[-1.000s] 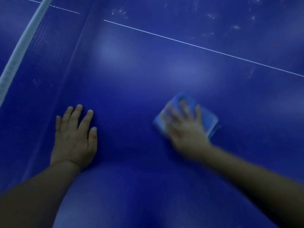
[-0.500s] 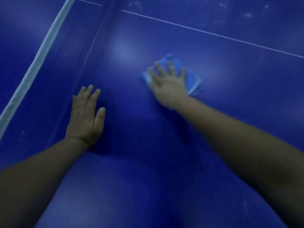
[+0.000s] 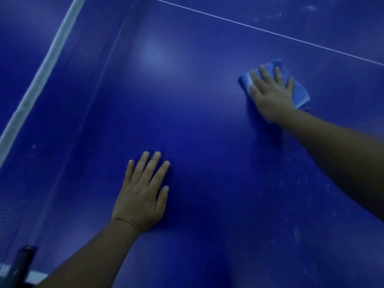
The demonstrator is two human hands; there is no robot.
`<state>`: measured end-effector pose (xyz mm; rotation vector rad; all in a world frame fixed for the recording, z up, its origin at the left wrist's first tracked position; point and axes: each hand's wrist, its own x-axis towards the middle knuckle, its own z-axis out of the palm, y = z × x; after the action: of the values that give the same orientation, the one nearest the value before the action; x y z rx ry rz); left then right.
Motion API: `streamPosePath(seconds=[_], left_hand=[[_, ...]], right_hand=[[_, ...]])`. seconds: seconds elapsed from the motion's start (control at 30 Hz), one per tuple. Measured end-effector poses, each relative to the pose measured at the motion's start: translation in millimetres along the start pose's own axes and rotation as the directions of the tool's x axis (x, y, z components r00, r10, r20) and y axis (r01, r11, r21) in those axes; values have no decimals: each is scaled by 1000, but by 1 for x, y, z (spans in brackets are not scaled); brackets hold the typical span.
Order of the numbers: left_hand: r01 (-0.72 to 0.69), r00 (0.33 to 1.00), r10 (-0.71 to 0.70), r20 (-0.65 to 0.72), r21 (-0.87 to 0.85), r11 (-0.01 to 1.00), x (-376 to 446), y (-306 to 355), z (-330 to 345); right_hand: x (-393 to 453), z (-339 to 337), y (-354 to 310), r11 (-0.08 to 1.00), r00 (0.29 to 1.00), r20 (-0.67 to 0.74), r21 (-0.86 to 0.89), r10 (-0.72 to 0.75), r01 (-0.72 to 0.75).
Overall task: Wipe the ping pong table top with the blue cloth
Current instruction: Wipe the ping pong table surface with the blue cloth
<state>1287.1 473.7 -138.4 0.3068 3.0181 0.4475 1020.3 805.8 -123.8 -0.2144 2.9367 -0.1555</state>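
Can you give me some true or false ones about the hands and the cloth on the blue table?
1. The right hand lies flat on the blue cloth. True.
2. The left hand is holding the cloth. False: it rests flat on the bare table top, holding nothing.
3. The net with its white band runs along the left of the view. True.
4. The cloth lies beyond the thin white line. False: it is on the near side of the line.
5. Pale specks show on the table under the right forearm. True.
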Motion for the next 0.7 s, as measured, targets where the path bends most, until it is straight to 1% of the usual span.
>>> streamPosePath(seconds=[0.03, 0.07, 0.1, 0.13, 0.17, 0.2, 0.23, 0.27, 0.3, 0.33, 0.37, 0.4, 0.43, 0.47, 0.5, 0.53, 0.57, 0.6, 0.63, 0.67, 0.7], left_hand=[[-34, 999, 34, 14, 30, 999, 0, -1, 2], [-49, 999, 48, 23, 44, 998, -1, -3, 2], [-56, 998, 55, 29, 46, 997, -1, -4, 2], [-63, 997, 62, 35, 46, 997, 0, -5, 2], [-72, 997, 70, 44, 49, 996, 0, -5, 2], [-77, 996, 75, 55, 52, 996, 0, -5, 3], [-75, 996, 71, 62, 53, 996, 0, -4, 4], [-66, 996, 63, 65, 50, 997, 0, -4, 4], [-61, 996, 58, 66, 43, 997, 0, -4, 5], [-58, 996, 55, 65, 34, 998, 0, -5, 5], [-56, 997, 54, 60, 28, 998, 1, -5, 5], [-56, 997, 55, 53, 23, 998, 2, -4, 4], [-55, 997, 54, 47, 18, 998, 2, -4, 3], [-52, 998, 51, 43, 9, 999, 1, -2, 3], [-49, 998, 49, 41, 3, 999, 2, -1, 1], [-49, 998, 49, 40, 4, 999, 3, -1, 1], [-49, 998, 49, 43, 7, 999, 3, -1, 1], [-49, 998, 49, 46, 10, 999, 3, -2, 1], [-48, 998, 48, 49, 12, 999, 3, -2, 1], [-49, 998, 48, 52, 10, 999, 2, -2, 1], [-49, 997, 49, 57, 7, 999, 2, -1, 1]], right_hand=[[-26, 11, -8, 997, 998, -14, -52, -61, 60], [-63, 24, -18, 979, 984, -9, -103, -176, 175], [-108, 36, -28, 937, 944, 23, -118, -329, 330], [-155, 50, -35, 852, 860, 55, -122, -507, 510], [-194, 57, -34, 738, 748, 115, -119, -654, 664], [-212, 58, -26, 635, 643, 175, -107, -745, 765], [-207, 52, -16, 572, 572, 224, -73, -789, 817], [-186, 45, -6, 555, 557, 219, -73, -801, 828], [-153, 38, 2, 594, 602, 183, -100, -778, 798], [-114, 29, 11, 696, 707, 138, -129, -693, 707], [-73, 19, 22, 825, 834, 98, -122, -543, 551], [-35, 7, 37, 928, 933, 62, -101, -353, 358], [-4, -3, 55, 986, 988, 23, -61, -155, 156], [18, -12, 72, 1000, 1000, -1, -20, 20, -20], [29, -16, 83, 989, 989, -6, 21, 146, -146], [32, -17, 87, 976, 977, -6, 54, 214, -213], [24, -14, 82, 973, 974, -4, 60, 225, -224], [6, -7, 72, 983, 983, -10, 28, 183, -183], [-22, 4, 59, 995, 995, -24, -20, 99, -99], [-60, 16, 45, 997, 999, -28, -74, -22, 19], [-108, 28, 30, 980, 985, -9, -107, -171, 169]])
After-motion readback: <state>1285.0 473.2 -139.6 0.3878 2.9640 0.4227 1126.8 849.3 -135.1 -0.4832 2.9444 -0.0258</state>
